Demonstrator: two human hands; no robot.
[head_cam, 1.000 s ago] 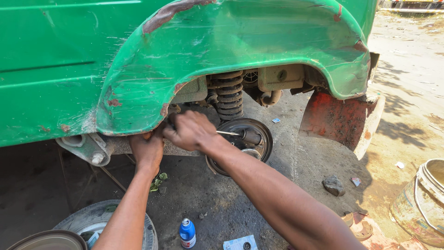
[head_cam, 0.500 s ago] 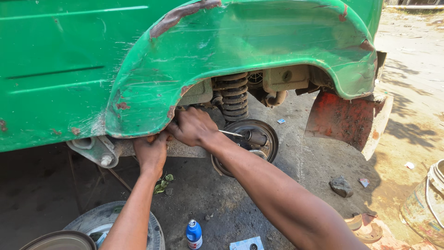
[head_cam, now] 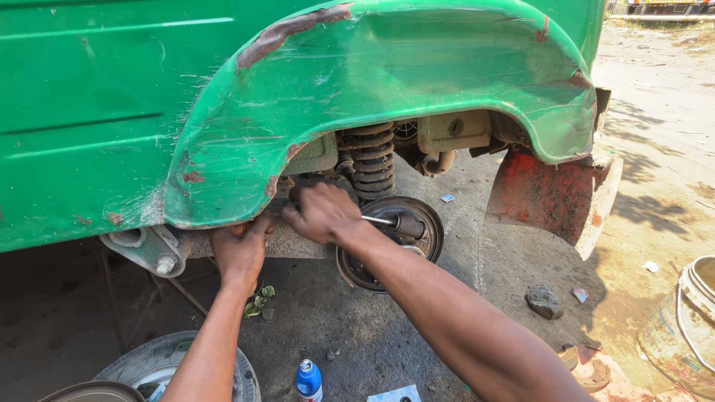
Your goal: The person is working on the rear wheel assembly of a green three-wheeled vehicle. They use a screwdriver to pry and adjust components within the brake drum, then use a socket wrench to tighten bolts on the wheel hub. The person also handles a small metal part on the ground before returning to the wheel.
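A green vehicle body (head_cam: pixel 149 112) fills the top, its wheel arch (head_cam: pixel 417 67) chipped and rusty. Under the arch, with no wheel on it, sits a bare round brake drum (head_cam: pixel 424 246), below a dark coil spring (head_cam: pixel 372 160). My right hand (head_cam: pixel 324 214) is closed around the handle of a metal socket wrench (head_cam: pixel 387 221), whose socket end sits on the hub at the drum's middle. My left hand (head_cam: pixel 242 249) grips the lower edge of the arch and the grey beam just beside the right hand.
A removed wheel (head_cam: pixel 179 368) lies at the bottom left, and a small blue bottle (head_cam: pixel 308 380) stands beside it. A rusty red mud flap (head_cam: pixel 551 197) hangs behind the drum. A stone (head_cam: pixel 545 301) and a dirty bucket (head_cam: pixel 681 327) sit on the ground at the right.
Both hands stay on the arch edge and the wrench, with only slight shifts. The view has drifted a little to the left and down.
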